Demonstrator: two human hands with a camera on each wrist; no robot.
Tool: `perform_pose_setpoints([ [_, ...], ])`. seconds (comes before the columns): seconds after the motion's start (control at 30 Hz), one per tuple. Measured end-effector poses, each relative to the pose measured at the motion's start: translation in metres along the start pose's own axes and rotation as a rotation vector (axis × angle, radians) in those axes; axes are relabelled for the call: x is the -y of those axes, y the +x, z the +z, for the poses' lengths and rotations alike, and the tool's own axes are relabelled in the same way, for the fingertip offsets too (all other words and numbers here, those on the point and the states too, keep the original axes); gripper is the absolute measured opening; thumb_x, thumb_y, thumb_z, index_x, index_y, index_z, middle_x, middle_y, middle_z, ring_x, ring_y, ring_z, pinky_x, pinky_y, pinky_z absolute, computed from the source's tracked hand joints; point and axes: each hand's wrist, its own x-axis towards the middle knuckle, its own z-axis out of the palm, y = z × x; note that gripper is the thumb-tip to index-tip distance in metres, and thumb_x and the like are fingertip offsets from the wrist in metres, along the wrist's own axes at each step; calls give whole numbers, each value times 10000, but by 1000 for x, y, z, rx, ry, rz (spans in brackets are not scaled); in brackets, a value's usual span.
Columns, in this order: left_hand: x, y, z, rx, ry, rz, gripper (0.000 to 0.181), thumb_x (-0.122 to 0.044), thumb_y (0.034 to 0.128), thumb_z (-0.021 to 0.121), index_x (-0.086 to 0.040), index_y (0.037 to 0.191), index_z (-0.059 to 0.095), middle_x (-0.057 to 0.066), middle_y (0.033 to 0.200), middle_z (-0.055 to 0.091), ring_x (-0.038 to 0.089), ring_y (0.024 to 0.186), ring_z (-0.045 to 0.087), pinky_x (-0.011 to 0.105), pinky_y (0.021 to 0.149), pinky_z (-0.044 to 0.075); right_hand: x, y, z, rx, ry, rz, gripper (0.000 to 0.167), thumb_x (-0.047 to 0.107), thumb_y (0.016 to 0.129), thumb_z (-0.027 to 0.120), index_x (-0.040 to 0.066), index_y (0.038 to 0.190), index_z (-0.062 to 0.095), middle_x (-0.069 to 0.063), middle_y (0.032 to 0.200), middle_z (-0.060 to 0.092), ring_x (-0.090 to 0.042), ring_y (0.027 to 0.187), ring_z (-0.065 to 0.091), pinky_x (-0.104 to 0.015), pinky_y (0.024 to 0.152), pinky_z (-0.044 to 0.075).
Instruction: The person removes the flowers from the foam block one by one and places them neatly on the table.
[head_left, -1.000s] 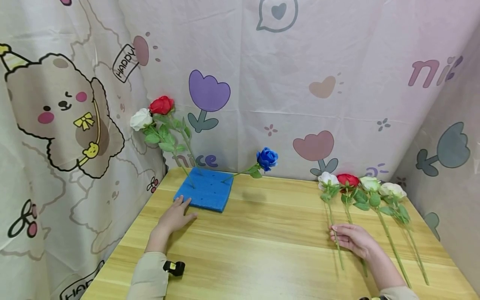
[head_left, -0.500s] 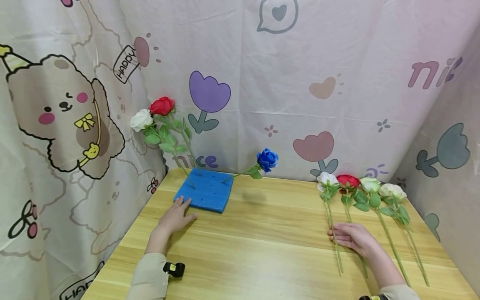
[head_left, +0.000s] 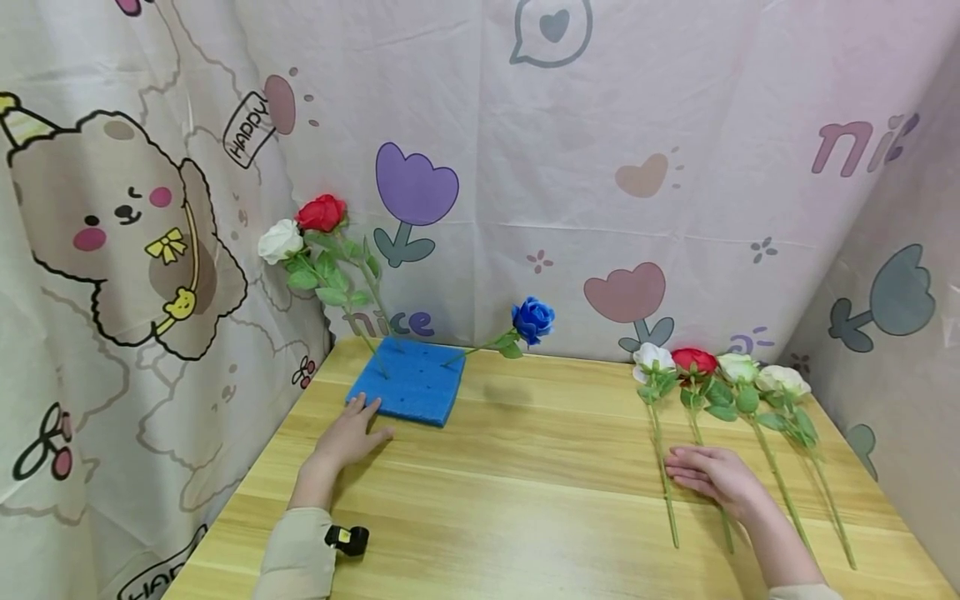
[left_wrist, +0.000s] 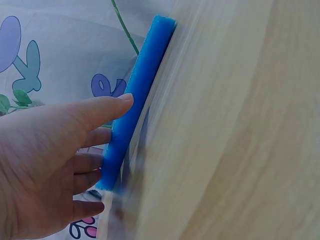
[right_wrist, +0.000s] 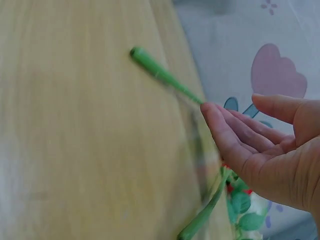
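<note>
My left hand (head_left: 347,435) rests its straight fingers on the near left corner of a blue foam block (head_left: 417,398). In the left wrist view the thumb spreads along the near edge of the foam block (left_wrist: 142,85). A white artificial rose (head_left: 282,242), a red rose (head_left: 322,214) and a blue rose (head_left: 533,321) stand tilted in the block. My right hand (head_left: 716,479) lies beside the stem of another white rose (head_left: 654,362), fingers extended and thumb apart. In the right wrist view a green stem (right_wrist: 157,72) passes behind the fingertips of the right hand (right_wrist: 260,145).
To the right of that white rose lie a red rose (head_left: 693,362) and two pale roses, one greenish (head_left: 738,367) and one cream (head_left: 783,382), stems toward me. All are on a wooden table (head_left: 525,492). A printed curtain (head_left: 540,150) hangs behind.
My right hand has let go of the white rose's stem and moved slightly right. The stem's lower end has shifted left and lies on the table. My left hand stays on the foam block.
</note>
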Motion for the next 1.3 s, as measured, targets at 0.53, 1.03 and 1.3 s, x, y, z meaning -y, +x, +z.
perform_pose_setpoints([
  [0.53, 3, 2, 1, 12, -2, -11, 728, -414, 966, 576, -13, 1516, 318, 320, 1581, 142, 499, 1461, 139, 649, 1141, 247, 35, 10, 47, -56, -174, -151, 552, 181, 1022, 503, -205, 1391, 361, -284, 1299, 597, -90, 1011, 702, -266, 908, 564],
  [1.03, 3, 3, 1, 9, 15, -7, 732, -433, 967, 565, -9, 1512, 324, 323, 1576, 160, 498, 1459, 152, 644, 1142, 249, 57, 51, 105, -25, -264, -241, 469, 176, 988, 559, -141, 1331, 508, -317, 1317, 569, -290, 1131, 654, -265, 889, 571],
  [1.3, 3, 3, 1, 8, 14, -6, 731, -435, 966, 566, -15, 1513, 325, 323, 1576, 160, 500, 1458, 154, 649, 1137, 255, 62, 73, 138, 18, -329, -321, 468, 266, 972, 593, -75, 1293, 584, -273, 1304, 600, -212, 1095, 662, -327, 903, 574],
])
